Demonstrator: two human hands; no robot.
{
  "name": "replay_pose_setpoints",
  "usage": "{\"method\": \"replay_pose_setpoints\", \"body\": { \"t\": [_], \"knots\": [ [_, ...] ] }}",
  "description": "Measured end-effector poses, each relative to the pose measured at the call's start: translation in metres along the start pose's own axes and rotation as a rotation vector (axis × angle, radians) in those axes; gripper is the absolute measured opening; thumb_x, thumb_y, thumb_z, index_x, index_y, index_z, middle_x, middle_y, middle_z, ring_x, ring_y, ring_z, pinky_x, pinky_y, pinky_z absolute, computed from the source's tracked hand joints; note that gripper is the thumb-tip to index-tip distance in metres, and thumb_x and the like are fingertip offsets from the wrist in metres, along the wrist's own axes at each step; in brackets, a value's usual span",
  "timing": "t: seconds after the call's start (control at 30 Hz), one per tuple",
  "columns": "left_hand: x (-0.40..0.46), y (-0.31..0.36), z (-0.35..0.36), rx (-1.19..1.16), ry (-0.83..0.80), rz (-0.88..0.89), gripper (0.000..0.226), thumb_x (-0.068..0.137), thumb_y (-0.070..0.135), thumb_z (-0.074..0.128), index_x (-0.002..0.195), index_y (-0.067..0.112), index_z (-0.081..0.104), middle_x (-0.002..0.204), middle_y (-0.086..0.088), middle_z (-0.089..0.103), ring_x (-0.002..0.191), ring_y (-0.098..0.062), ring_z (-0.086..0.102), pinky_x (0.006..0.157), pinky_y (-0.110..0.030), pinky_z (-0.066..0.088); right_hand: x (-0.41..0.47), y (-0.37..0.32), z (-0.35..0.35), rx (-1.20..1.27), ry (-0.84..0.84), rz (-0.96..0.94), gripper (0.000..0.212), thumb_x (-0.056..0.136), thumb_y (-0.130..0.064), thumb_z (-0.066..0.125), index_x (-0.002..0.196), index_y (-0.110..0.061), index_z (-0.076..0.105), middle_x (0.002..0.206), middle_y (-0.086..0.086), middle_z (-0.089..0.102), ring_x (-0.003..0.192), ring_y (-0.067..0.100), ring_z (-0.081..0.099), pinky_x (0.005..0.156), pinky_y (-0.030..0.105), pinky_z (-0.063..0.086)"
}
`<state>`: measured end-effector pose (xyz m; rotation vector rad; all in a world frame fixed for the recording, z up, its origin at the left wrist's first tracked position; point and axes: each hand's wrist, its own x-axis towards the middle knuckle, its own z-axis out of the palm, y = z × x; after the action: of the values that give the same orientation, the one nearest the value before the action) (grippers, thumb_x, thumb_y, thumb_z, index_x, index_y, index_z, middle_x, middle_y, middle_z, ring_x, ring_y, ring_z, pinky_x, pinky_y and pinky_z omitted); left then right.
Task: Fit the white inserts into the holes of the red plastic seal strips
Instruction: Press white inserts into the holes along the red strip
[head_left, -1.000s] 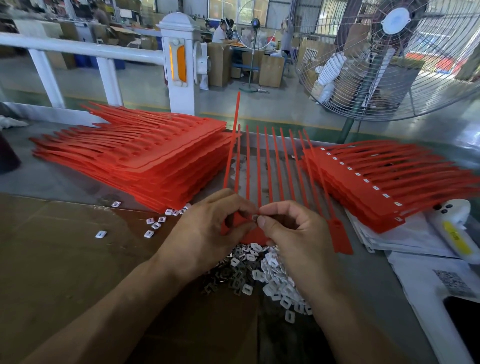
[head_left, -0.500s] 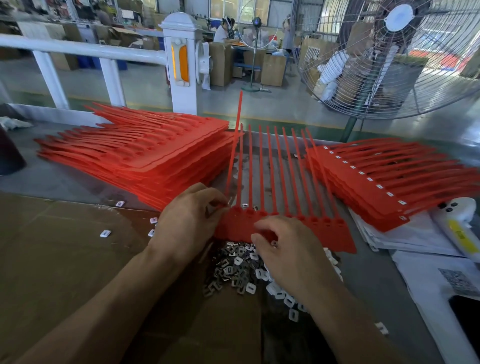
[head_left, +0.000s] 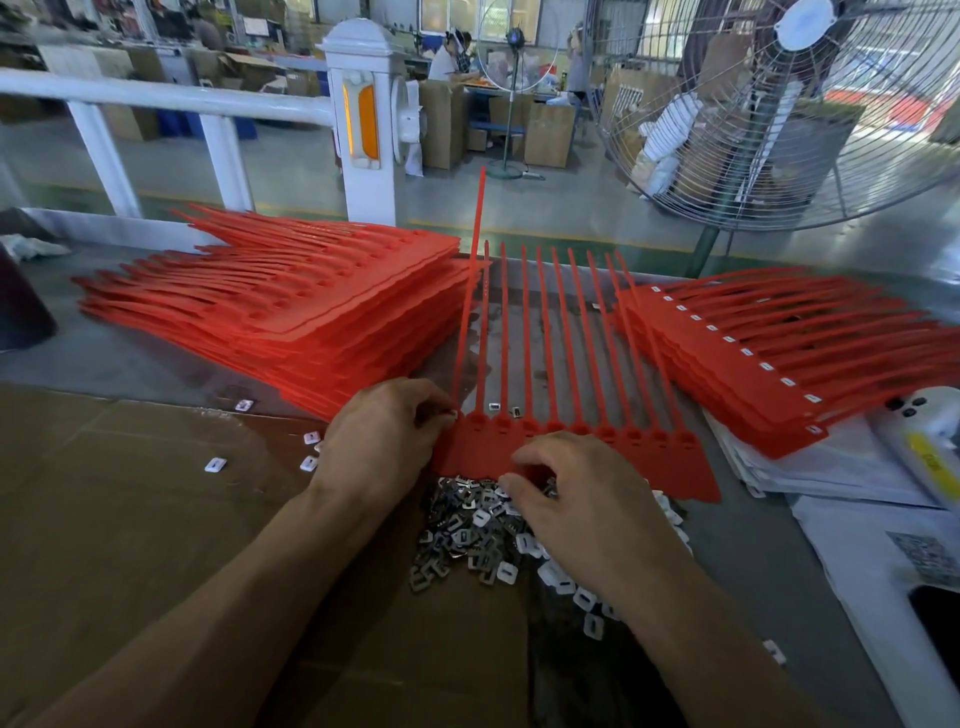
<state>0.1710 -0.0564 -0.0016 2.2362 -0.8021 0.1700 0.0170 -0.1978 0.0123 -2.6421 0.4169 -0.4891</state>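
Note:
A red sheet of joined seal strips (head_left: 644, 457) lies flat in front of me, tails pointing away. Two of its holes near the left hold white inserts (head_left: 494, 406). My left hand (head_left: 384, 441) holds the sheet's left end, fingertips at the leftmost strip's head. My right hand (head_left: 576, 493) reaches down with curled fingers into the pile of white inserts (head_left: 483, 535) just below the sheet; whether it pinches one is hidden.
A tall stack of unfilled red sheets (head_left: 291, 317) lies at the left, a stack with inserts fitted (head_left: 769, 358) at the right. Loose inserts (head_left: 214, 464) dot the cardboard (head_left: 130, 519). A white device (head_left: 930, 441) and papers sit far right; a large fan (head_left: 779, 114) stands behind.
The sheet, held up between both hands a second ago, now lies flat. My right hand left the sheet and dropped to the insert pile; my left stays at the sheet's left end.

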Motion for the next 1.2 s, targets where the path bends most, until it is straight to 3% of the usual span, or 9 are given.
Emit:
{"method": "replay_pose_setpoints", "body": {
  "t": [0.17,0.33,0.5,0.63,0.7,0.87,0.97,1.1,1.2],
  "knots": [
    [0.001,0.000,0.001,0.003,-0.019,-0.026,0.013,0.090,0.029,0.073,0.101,0.035,0.076,0.098,0.017,0.071,0.093,-0.006,0.065,0.084,-0.038,0.056,-0.001,-0.002,-0.002,-0.008,-0.014,0.006,0.030,0.097,-0.049,0.063,0.116,-0.028,0.073,0.112,-0.016,0.068,0.102,0.003,0.058,0.092,0.028,0.047],
    [0.000,-0.003,-0.002,-0.037,-0.024,-0.059,0.017,0.087,0.027,0.077,0.101,0.037,0.074,0.093,0.021,0.072,0.089,0.002,0.064,0.085,-0.033,0.056,0.000,-0.004,-0.004,-0.005,-0.022,0.014,0.025,0.097,-0.048,0.063,0.109,-0.028,0.075,0.103,-0.017,0.068,0.093,0.001,0.058,0.087,0.027,0.048],
    [-0.003,-0.003,-0.008,-0.059,-0.052,-0.061,0.021,0.086,0.025,0.077,0.101,0.038,0.072,0.092,0.022,0.071,0.089,0.002,0.065,0.084,-0.033,0.057,-0.002,-0.005,-0.006,0.001,-0.042,0.022,0.024,0.097,-0.048,0.062,0.107,-0.029,0.075,0.101,-0.019,0.067,0.092,0.001,0.058,0.091,0.031,0.049],
    [-0.005,0.000,-0.009,0.017,-0.078,0.007,0.020,0.090,0.023,0.074,0.102,0.039,0.074,0.096,0.018,0.066,0.081,-0.004,0.063,0.077,-0.038,0.056,-0.002,-0.005,-0.008,0.012,-0.041,0.029,0.024,0.097,-0.048,0.063,0.107,-0.029,0.075,0.101,-0.019,0.067,0.092,0.001,0.058,0.091,0.031,0.050],
    [-0.005,0.002,-0.010,0.073,-0.098,0.030,0.021,0.092,0.024,0.071,0.106,0.040,0.074,0.101,0.017,0.063,0.088,-0.008,0.062,0.082,-0.038,0.055,-0.002,-0.006,-0.008,0.019,-0.038,0.026,0.025,0.097,-0.048,0.063,0.107,-0.028,0.075,0.101,-0.019,0.068,0.091,0.001,0.058,0.090,0.032,0.050],
    [-0.006,0.004,-0.010,0.134,-0.124,0.068,0.025,0.095,0.024,0.067,0.112,0.040,0.073,0.109,0.016,0.063,0.106,-0.010,0.059,0.092,-0.038,0.051,-0.003,-0.007,-0.009,0.013,-0.016,-0.034,0.020,0.098,-0.044,0.064,0.108,-0.030,0.075,0.102,-0.019,0.068,0.095,0.003,0.057,0.093,0.034,0.049],
    [-0.006,0.003,-0.010,0.120,-0.122,0.074,0.024,0.094,0.023,0.067,0.112,0.039,0.073,0.108,0.015,0.063,0.106,-0.011,0.059,0.092,-0.038,0.051,-0.004,-0.009,-0.008,0.040,-0.061,-0.108,0.017,0.096,-0.043,0.067,0.109,-0.034,0.074,0.106,-0.021,0.066,0.102,0.002,0.053,0.096,0.031,0.044],
    [-0.005,0.002,-0.009,0.088,-0.119,0.070,0.022,0.092,0.024,0.069,0.108,0.038,0.074,0.105,0.015,0.063,0.104,-0.010,0.059,0.092,-0.039,0.051,-0.005,-0.013,-0.005,0.004,-0.155,-0.204,0.029,0.095,-0.053,0.064,0.119,-0.037,0.071,0.114,-0.022,0.060,0.111,0.001,0.045,0.100,0.029,0.037],
    [-0.006,0.003,-0.008,0.046,-0.106,0.052,0.019,0.090,0.023,0.070,0.104,0.036,0.074,0.100,0.015,0.063,0.098,-0.010,0.060,0.089,-0.040,0.052,-0.005,-0.016,0.000,-0.019,-0.136,-0.206,0.036,0.096,-0.058,0.058,0.124,-0.037,0.068,0.116,-0.022,0.057,0.111,0.003,0.044,0.100,0.029,0.037]
  ]
}}
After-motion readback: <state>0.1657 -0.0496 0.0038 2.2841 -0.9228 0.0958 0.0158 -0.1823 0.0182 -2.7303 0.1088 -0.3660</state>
